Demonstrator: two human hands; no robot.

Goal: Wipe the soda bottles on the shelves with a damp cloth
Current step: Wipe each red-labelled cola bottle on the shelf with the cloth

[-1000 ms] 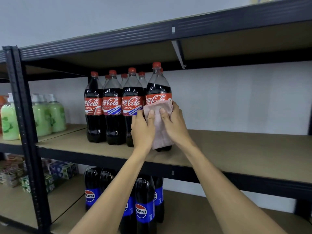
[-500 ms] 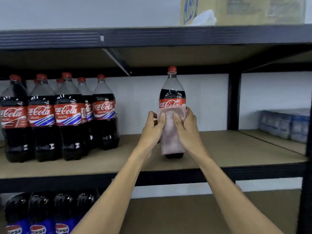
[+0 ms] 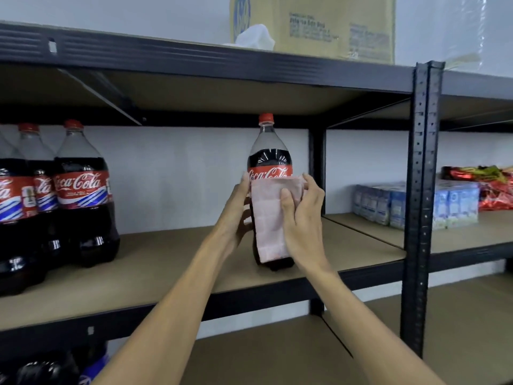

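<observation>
A tall Coca-Cola bottle (image 3: 268, 151) with a red cap stands upright on the middle shelf board (image 3: 172, 262), apart from the others. A pale pink cloth (image 3: 270, 218) drapes over its front below the red label. My left hand (image 3: 238, 215) grips the bottle's left side. My right hand (image 3: 302, 218) holds the cloth against the bottle, thumb across the cloth and fingers curled round its right side. The bottle's lower body is mostly hidden by cloth and hands. Several more Coca-Cola bottles (image 3: 80, 190) stand grouped at the left of the same shelf.
A black upright post (image 3: 422, 190) divides the shelving at the right. Beyond it lie blue drink cartons (image 3: 410, 202) and red snack packets (image 3: 488, 187). A cardboard box (image 3: 333, 26) sits on the top shelf. Pepsi bottles (image 3: 91, 370) show at the bottom left.
The wrapped bottle has been carried right, away from the group, and now stands alone on the shelf. My view has swung right and closer. My right hand has shifted further round the cloth.
</observation>
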